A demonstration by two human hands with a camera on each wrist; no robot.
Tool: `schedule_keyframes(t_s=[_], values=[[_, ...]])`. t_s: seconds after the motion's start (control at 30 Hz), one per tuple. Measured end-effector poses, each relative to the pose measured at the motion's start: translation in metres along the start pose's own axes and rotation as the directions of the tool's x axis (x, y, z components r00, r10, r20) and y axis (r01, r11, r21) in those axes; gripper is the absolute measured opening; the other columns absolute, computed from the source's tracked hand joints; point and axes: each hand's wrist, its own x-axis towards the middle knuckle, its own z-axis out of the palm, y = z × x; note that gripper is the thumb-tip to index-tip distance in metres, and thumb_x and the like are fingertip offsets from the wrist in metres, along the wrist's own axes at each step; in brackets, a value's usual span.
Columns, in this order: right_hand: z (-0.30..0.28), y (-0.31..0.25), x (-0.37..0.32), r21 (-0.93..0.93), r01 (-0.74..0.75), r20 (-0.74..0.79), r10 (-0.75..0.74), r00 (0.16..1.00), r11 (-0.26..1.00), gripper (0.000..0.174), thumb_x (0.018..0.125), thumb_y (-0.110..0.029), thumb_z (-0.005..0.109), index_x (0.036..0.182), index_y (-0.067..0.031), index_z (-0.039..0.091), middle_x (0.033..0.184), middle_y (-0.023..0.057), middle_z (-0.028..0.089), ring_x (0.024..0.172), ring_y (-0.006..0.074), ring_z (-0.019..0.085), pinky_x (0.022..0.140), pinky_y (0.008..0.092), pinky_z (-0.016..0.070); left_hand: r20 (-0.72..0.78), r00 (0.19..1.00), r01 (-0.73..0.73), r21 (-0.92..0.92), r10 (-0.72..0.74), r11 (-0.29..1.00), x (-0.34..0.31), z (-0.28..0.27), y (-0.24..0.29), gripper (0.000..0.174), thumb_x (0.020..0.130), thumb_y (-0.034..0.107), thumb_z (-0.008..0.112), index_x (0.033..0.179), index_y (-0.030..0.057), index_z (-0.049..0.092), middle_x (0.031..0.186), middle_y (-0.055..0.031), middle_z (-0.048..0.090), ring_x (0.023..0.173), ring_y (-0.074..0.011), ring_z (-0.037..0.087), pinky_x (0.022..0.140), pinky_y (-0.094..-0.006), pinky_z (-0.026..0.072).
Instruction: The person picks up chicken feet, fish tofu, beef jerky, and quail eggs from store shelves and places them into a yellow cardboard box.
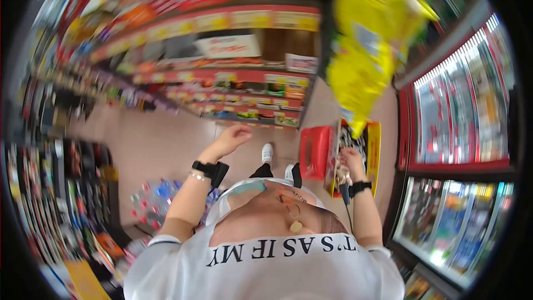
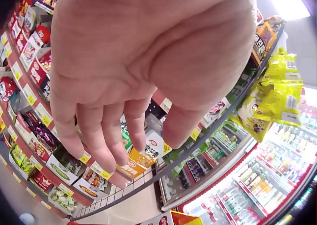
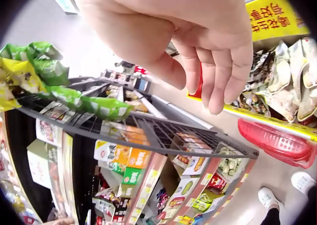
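Yellow-edged carton (image 1: 375, 155) of packets (image 3: 280, 69) stands right, near the loose, unclenched right hand (image 1: 352, 159); the left hand (image 1: 234, 137) also hangs relaxed.

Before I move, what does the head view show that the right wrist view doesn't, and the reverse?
Only the head view: a white T-shirt with black lettering and clear, red-capped plastic bottles on the floor. Only the right wrist view: legible red Chinese characters on a yellow cardboard panel. Both: the right hand, yellow plastic snack bags, white shoes and the yellow-edged cardboard box of packets.
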Motion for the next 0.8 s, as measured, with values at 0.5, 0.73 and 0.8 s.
schedule_keyframes(t_s=[0.5,0.73,0.8], values=[[0.256,-0.092,-0.03,-0.247,0.308,0.576,-0.116,0.809,0.919,0.014,0.086,-0.01,0.051,0.096,-0.0027,0.055,0.086,0.0082,0.063,0.074,0.0131,0.06,0.062,0.0221,0.0458,-0.45,0.882,-0.004,-0.305,-0.14,0.952,-0.145,-0.09,-0.117,0.034,0.084,0.021,0.06,0.112,0.0025,0.054,0.095,-0.0034,0.059,0.086,-0.0113,0.055,0.079,-0.0245,0.0435],[0.391,-0.084,-0.063,-0.206,0.371,0.658,-0.152,0.738,0.906,0.013,0.086,-0.01,0.05,0.097,-0.0027,0.054,0.085,0.0075,0.061,0.072,0.0139,0.06,0.06,0.0222,0.046,-0.495,0.85,-0.03,-0.387,-0.18,0.922,-0.219,-0.176,-0.184,0.033,0.085,0.022,0.059,0.111,0.0028,0.055,0.096,-0.0045,0.06,0.085,-0.0116,0.056,0.078,-0.0244,0.0424],[0.431,-0.087,-0.075,-0.173,0.363,0.648,-0.172,0.742,0.916,0.013,0.085,-0.007,0.052,0.097,-0.0026,0.054,0.082,0.0046,0.061,0.073,0.0111,0.059,0.062,0.0201,0.0443,-0.529,0.807,0.026,-0.409,-0.261,0.912,-0.239,-0.203,-0.198,0.034,0.085,0.023,0.058,0.112,0.0032,0.054,0.098,-0.0057,0.061,0.085,-0.0116,0.056,0.076,-0.0241,0.0415]])
